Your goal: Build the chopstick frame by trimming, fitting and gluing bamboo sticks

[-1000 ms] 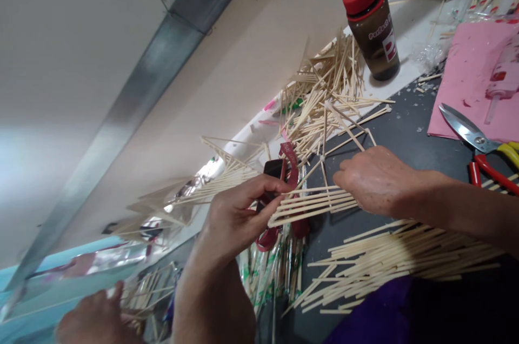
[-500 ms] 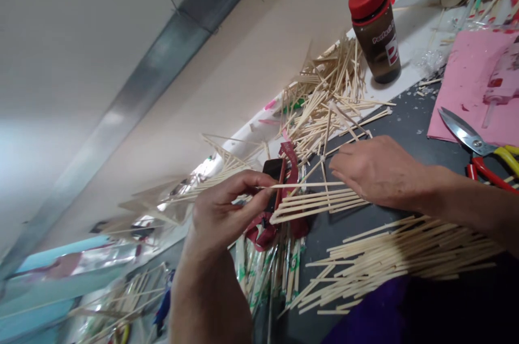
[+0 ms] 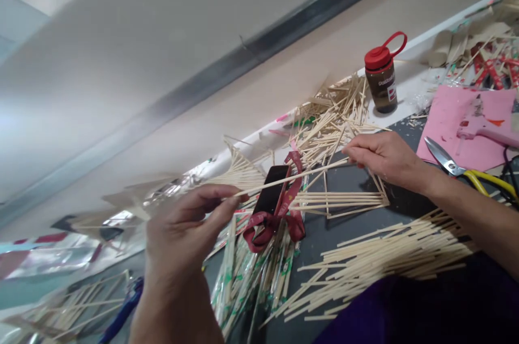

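A single thin wooden stick is held lifted between both hands. My left hand pinches its left end with thumb and fingers. My right hand pinches its right end. Below the stick lies a flat panel of sticks joined side by side on the dark table. A black phone with a red ribbon lanyard lies just left of the panel.
A loose row of sticks lies near me. A stick heap and a red-capped bottle stand by the wall. Pink paper with a glue gun and yellow-handled shears are at right. Wrapped chopsticks lie below the phone.
Both hands left the stick panel and lifted one stick up off it, left hand drawing leftward. The camera swung, showing more of the table's right side.
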### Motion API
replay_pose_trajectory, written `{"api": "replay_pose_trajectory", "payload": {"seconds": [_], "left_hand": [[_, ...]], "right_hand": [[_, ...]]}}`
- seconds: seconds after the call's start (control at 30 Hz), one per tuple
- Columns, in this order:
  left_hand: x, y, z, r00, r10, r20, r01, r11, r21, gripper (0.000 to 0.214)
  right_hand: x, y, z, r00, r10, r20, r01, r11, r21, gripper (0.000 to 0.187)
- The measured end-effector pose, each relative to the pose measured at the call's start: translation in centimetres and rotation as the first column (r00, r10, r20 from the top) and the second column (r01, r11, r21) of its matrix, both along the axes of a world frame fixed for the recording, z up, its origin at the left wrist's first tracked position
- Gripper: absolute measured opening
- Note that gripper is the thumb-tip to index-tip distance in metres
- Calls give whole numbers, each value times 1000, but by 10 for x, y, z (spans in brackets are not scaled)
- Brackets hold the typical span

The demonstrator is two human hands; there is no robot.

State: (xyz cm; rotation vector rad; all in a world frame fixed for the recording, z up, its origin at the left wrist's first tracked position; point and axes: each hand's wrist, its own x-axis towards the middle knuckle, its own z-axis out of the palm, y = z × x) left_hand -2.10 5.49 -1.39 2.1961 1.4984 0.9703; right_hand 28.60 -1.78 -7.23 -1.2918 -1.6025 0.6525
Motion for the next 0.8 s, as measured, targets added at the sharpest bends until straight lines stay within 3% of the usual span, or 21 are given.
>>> {"api": "replay_pose_trajectory", "payload": {"seconds": [0.1, 0.17, 0.3, 0.47, 0.63, 0.8], "left_hand": [[3, -16, 5, 995, 20, 102, -18, 1000, -26, 15], [8, -29, 8, 993, 27, 115, -24, 999, -22, 14], [21, -53, 11, 999, -24, 22, 24, 999, 29, 13], [38, -80, 8, 999, -23, -28, 27, 982, 185, 9], [42, -98, 0, 997, -23, -70, 40, 966, 254, 7], [39, -107, -23, 1000, 16, -5, -14, 961, 276, 7]], "right_hand": [[1, -5, 3, 985, 44, -165, -48, 999, -20, 35], [2, -10, 9, 980, 60, -187, -59, 998, 10, 35], [2, -22, 23, 997, 47, 55, -54, 990, 132, 21], [7, -32, 33, 950, 149, 276, -212, 954, 213, 17], [15, -36, 31, 924, 144, 354, -216, 961, 172, 14], [15, -34, 30, 942, 177, 284, -224, 964, 143, 11]]}}
